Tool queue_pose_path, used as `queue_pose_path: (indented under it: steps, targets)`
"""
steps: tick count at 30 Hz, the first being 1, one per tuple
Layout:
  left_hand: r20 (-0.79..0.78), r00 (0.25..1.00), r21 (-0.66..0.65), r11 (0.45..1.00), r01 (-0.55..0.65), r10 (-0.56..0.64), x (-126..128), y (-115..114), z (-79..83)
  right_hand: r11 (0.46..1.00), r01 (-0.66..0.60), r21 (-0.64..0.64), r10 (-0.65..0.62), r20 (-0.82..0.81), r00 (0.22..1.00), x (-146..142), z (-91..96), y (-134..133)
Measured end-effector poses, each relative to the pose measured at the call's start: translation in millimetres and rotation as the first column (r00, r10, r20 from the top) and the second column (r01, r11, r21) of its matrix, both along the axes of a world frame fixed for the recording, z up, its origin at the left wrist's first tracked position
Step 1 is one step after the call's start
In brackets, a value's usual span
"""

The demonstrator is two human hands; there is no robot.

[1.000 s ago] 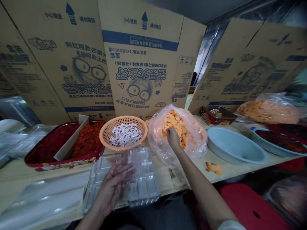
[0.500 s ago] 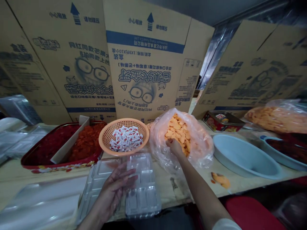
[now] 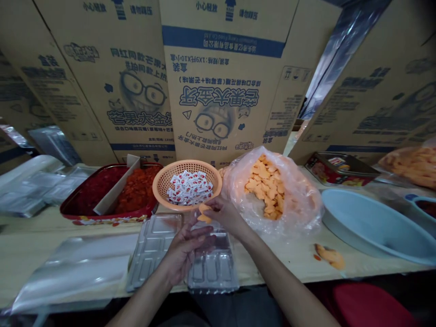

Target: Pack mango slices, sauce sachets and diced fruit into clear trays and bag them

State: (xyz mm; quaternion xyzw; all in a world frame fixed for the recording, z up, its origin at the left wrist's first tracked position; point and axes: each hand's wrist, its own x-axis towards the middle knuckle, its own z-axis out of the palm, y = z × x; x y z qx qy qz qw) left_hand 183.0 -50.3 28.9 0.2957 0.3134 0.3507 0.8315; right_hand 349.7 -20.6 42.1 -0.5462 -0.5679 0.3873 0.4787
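Note:
My right hand (image 3: 223,215) is shut on a few flat orange pieces (image 3: 204,213), holding them above a clear plastic compartment tray (image 3: 213,270). My left hand (image 3: 185,252) lies on that tray with its fingers apart, just under the pieces. A clear plastic bag (image 3: 274,195) beside my right hand stands open, full of the same orange pieces. Close behind the hands is an orange plastic basket (image 3: 166,179) of small white-and-red sachets.
Another clear tray (image 3: 153,252) and a flat plastic sheet (image 3: 78,268) lie to the left, behind them a red tray (image 3: 109,193) of red and orange food. To the right are a pale blue basin (image 3: 371,227), a tin (image 3: 340,170) and spilled orange bits (image 3: 329,255). Cardboard sheets (image 3: 221,81) stand behind.
My right hand has left the bag and moved left over the tray, now holding orange pieces. My left hand has stayed at the tray. The view has tilted slightly.

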Motion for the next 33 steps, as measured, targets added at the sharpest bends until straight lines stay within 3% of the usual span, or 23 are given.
queue_pose_path:
  steps: [3,5,8,11,13,15,16,19,23,27,30,32,33]
  targets:
    - [0.04,0.999,-0.032,0.999,-0.002,0.003,-1.0,-0.7,-3.9,0.995,0.033,0.09,-0.059,0.308,0.95,-5.5,-12.5,7.9]
    - [0.063,0.998,-0.042,0.999,-0.01,0.013,-1.7,0.4,-6.3,0.98,-0.011,0.198,-0.079,0.441,0.894,-7.0,-16.2,9.2]
    - [0.072,0.997,-0.053,0.999,-0.013,0.016,-3.1,2.8,-8.0,0.931,-0.036,0.365,-0.151,0.47,0.869,-5.9,-15.4,7.7]
    - [0.059,0.998,-0.063,0.998,-0.004,0.007,-6.8,4.3,-8.4,0.89,0.131,0.438,-0.318,0.388,0.865,15.8,-12.9,12.9]
    - [0.06,0.998,-0.07,0.998,0.004,0.0,-10.7,4.7,-8.6,0.849,0.332,0.411,-0.501,0.428,0.752,47.1,-13.8,22.6]
    - [0.071,0.997,-0.08,0.997,0.012,-0.006,-15.0,5.1,-8.5,0.783,0.513,0.352,-0.607,0.616,0.503,85.9,-18.6,34.9]
    - [0.075,0.997,-0.088,0.996,0.012,-0.006,-17.0,5.5,-8.3,0.77,0.569,0.287,-0.546,0.757,0.357,104.8,-22.4,41.0]
    - [0.081,0.996,-0.104,0.994,-0.016,0.025,-22.1,6.9,-7.4,0.793,0.574,0.204,-0.423,0.863,0.278,146.0,-36.8,55.6]
    - [0.087,0.994,-0.109,0.992,-0.058,0.068,-28.3,8.3,-5.3,0.851,0.5,0.159,-0.312,0.92,0.237,161.5,-51.7,64.0]
    - [0.102,0.99,-0.092,0.992,-0.087,0.096,-36.6,8.3,-2.7,0.871,0.463,0.165,-0.286,0.936,0.205,166.1,-53.9,65.4]
    - [0.115,0.987,-0.087,0.991,-0.105,0.115,-44.1,8.7,-2.3,0.784,0.556,0.277,-0.485,0.832,0.27,164.2,-44.0,64.7]
    - [0.131,0.985,-0.072,0.992,-0.104,0.112,-49.3,9.1,-3.1,0.675,0.637,0.373,-0.709,0.566,0.42,151.3,-28.5,60.5]
    - [0.138,0.985,-0.063,0.993,-0.099,0.107,-51.9,9.2,-3.6,0.645,0.66,0.385,-0.763,0.375,0.527,140.1,-18.1,56.8]
